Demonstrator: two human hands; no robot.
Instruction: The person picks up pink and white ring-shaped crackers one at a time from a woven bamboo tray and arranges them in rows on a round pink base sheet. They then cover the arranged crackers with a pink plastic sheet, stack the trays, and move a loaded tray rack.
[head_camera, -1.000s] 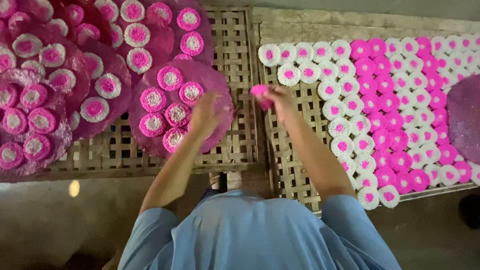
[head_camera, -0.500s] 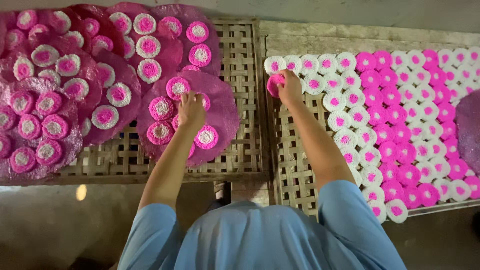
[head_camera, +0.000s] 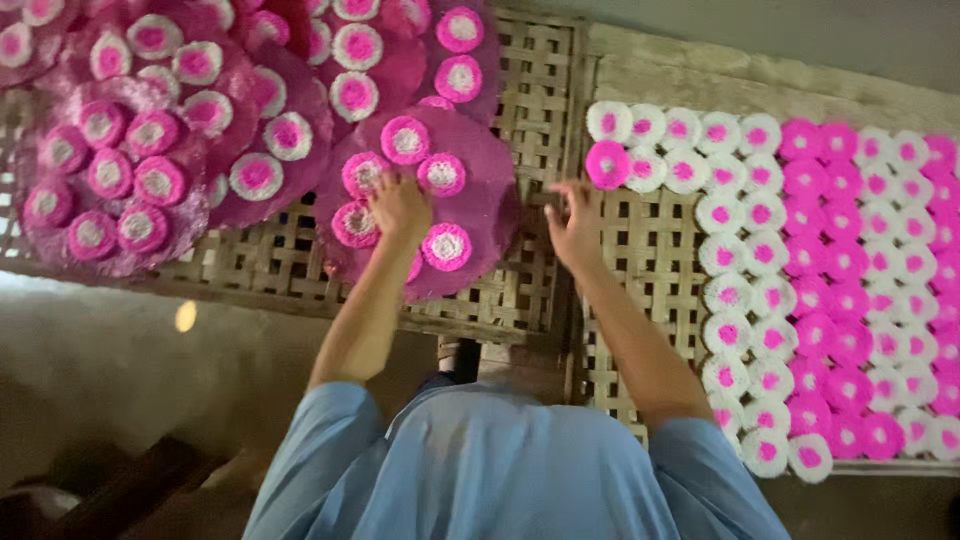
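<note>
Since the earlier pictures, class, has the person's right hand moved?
Yes. The right hand has drawn back empty from the rows, leaving a pink round on the woven tray.

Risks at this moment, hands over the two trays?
1. The left hand presses among small discs on a round purple sheet that overhangs the woven tray's near edge; it might tip off.
2. The right hand hovers beside the packed pink and white rows; a brush may knock them askew.
</note>
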